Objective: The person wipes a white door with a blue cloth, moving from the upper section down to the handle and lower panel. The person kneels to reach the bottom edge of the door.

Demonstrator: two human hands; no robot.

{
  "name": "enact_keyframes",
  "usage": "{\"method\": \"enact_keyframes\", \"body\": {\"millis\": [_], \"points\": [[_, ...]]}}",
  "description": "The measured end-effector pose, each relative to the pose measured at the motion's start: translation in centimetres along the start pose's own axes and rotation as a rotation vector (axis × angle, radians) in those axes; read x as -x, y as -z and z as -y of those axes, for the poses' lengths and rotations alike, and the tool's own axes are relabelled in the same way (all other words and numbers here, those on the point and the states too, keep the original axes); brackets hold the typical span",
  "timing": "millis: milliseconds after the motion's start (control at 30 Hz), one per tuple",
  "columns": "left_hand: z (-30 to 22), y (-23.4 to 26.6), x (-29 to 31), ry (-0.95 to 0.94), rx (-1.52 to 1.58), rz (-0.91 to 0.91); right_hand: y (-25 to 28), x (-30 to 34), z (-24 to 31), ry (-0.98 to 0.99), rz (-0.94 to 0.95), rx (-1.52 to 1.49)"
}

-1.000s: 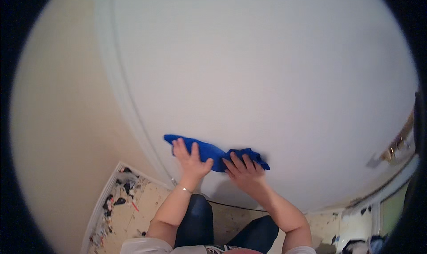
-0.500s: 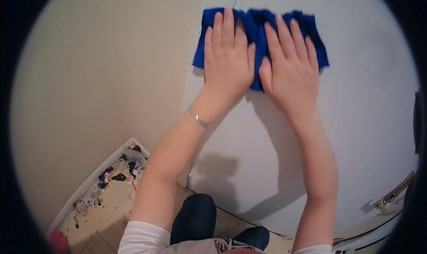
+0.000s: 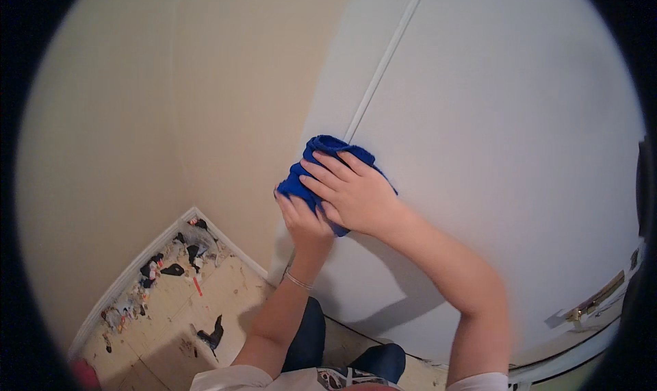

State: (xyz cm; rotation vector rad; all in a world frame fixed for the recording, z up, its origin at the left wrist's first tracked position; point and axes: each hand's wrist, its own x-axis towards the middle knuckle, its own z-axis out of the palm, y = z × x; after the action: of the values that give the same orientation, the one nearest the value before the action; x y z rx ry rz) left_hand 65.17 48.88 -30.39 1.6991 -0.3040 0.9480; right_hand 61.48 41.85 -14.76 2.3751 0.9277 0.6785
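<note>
A bunched blue cloth (image 3: 328, 144) lies against the white panel (image 3: 479, 151), near the panel's left side and over the lower end of a narrow raised strip (image 3: 387, 62). My right hand (image 3: 359, 196) rests on top of the cloth with its fingers spread, pressing it to the surface. Just below and left of it, my left hand (image 3: 304, 220) has its fingers bent around the cloth's lower left edge. The two hands touch or nearly touch. Part of the cloth is hidden under them.
A beige wall (image 3: 239, 117) meets the panel on the left. Scattered debris (image 3: 171, 268) lines the white baseboard (image 3: 130, 288) on the floor, and a dark scrap (image 3: 212, 336) lies nearer me. At the lower right is a brass-coloured metal fitting (image 3: 592, 305).
Both hands have come down and left with the cloth, uncovering the raised strip above. The cloth, spread wide under two flat hands before, is now bunched, and the left fingers have bent around its edge.
</note>
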Motion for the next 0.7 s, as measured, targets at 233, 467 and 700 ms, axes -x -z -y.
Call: {"method": "enact_keyframes", "body": {"millis": [233, 467, 700], "points": [[-4.0, -1.3, -5.5, -0.027, -0.206, 0.063, 5.2, -3.7, -4.7, -0.149, -0.128, 0.102], [-10.6, -0.8, -14.7, -0.279, -0.009, -0.258, 8.8, -6.5, -8.5, -0.279, -0.382, 0.521], [-2.7, -1.3, -5.4, -0.067, -0.007, -0.139, 2.0, -4.4, -1.0, -0.31, -0.086, 0.223]]}}
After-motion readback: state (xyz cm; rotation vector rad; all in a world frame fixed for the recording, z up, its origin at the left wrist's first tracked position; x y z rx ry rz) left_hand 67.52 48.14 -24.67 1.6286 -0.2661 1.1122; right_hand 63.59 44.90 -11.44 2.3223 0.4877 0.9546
